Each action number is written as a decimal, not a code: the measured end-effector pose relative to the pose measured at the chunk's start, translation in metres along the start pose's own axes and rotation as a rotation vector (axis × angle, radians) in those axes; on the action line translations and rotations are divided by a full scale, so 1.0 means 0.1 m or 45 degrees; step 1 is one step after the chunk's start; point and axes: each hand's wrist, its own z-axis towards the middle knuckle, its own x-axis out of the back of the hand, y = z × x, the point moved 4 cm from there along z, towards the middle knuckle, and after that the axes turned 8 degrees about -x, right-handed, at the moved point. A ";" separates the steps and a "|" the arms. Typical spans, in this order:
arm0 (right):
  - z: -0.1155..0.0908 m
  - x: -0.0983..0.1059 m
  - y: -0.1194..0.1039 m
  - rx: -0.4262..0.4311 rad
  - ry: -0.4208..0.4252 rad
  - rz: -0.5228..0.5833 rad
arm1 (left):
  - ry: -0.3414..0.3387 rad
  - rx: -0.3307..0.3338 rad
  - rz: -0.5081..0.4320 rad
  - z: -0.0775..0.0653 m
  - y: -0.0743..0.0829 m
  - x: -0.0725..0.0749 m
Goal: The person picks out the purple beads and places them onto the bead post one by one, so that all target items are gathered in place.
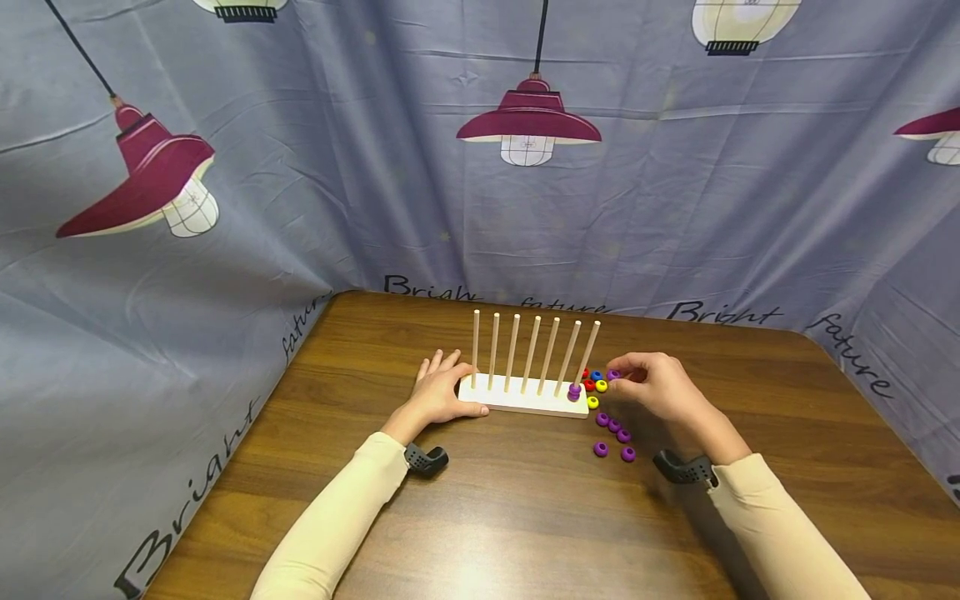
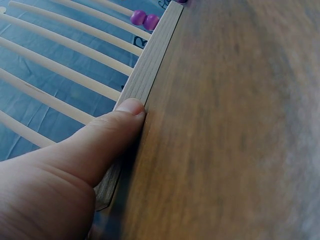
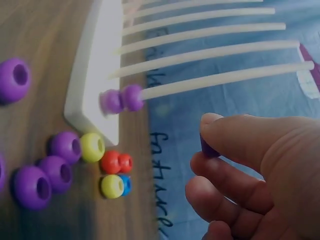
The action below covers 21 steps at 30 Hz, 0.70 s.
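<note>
A pale wooden peg rack (image 1: 525, 398) with several upright pegs stands on the table. My left hand (image 1: 435, 395) holds its left end, the thumb (image 2: 112, 127) against the front edge and the index finger at the back. Two purple beads (image 3: 122, 99) are stacked at the foot of the rightmost peg. To the right of the rack, my right hand (image 1: 660, 385) pinches a purple bead (image 3: 207, 147) between thumb and index finger. The fingertips hide most of that bead. This hand is apart from the pegs.
Loose purple beads (image 1: 614, 425) lie on the brown wooden table (image 1: 480, 492) right of the rack. Beside its right end are yellow beads (image 3: 92, 147), red beads (image 3: 111, 162) and a blue bead (image 3: 126, 185). A printed blue-grey curtain (image 1: 405, 208) surrounds the table's back and sides.
</note>
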 end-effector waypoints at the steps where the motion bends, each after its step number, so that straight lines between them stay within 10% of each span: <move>1: 0.00 0.01 -0.02 -0.003 0.006 0.006 | 0.000 -0.003 0.002 0.00 0.00 0.00; 21: 0.04 0.25 -0.35 0.061 0.053 -0.031 | 0.000 -0.006 -0.005 0.00 0.00 0.00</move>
